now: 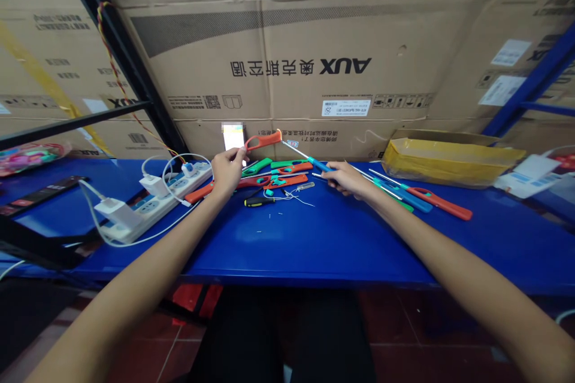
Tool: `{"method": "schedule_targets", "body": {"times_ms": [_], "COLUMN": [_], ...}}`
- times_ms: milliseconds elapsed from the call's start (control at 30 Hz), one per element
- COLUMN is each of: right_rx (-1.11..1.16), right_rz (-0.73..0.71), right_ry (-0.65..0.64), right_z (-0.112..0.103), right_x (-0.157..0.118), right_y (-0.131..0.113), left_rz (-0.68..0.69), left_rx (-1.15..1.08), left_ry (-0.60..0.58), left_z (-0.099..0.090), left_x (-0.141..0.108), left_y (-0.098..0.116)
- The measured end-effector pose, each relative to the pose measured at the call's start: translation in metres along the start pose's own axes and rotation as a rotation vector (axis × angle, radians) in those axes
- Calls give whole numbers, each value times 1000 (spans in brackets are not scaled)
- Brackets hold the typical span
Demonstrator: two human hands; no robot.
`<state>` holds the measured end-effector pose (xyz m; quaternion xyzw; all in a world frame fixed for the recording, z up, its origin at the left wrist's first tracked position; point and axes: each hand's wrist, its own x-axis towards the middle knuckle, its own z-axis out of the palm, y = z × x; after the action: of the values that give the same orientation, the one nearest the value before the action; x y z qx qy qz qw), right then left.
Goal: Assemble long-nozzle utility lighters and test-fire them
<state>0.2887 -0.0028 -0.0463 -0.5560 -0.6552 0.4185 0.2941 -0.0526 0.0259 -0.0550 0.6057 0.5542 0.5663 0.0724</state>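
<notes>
My left hand [228, 169] pinches the end of an orange lighter handle [266, 141] and holds it above the table. A thin pale curved line shows at the handle's far end; I cannot tell what it is. My right hand [345, 179] is wrapped round a blue long-nosed lighter [317, 164], whose metal tube points up and left. The tube's tip is at the orange handle's far end, touching or very close. Below the hands lies a pile of lighters, among them a green one [257, 167] and a dark red one [255, 182]. A black-and-yellow screwdriver [259, 201] lies in front of them.
Right of my right hand lie more long lighters, one orange [442, 202]. A white power strip [153, 206] with plugged-in chargers and cables stands left. A yellow-taped carton [440, 158] sits at the back right. Large cardboard boxes [296, 30] form the back wall behind the blue table [287, 245].
</notes>
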Motion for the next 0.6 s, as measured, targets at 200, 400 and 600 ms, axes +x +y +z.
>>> {"method": "schedule_targets", "body": {"times_ms": [200,400,600], "right_rx": [-57,-49,-42], "right_rz": [11,1,-1], "right_ry": [16,12,4], "right_z": [0,-2,-5], "right_x": [-1,-1,-1], "right_y": [-2,-2,-3], "left_rz": [-2,24,32], "left_rx": [3,14,22], "left_ry": [14,23,19], "left_z": [0,1,3], "left_x": [0,0,1], "left_y": [1,1,-5]}}
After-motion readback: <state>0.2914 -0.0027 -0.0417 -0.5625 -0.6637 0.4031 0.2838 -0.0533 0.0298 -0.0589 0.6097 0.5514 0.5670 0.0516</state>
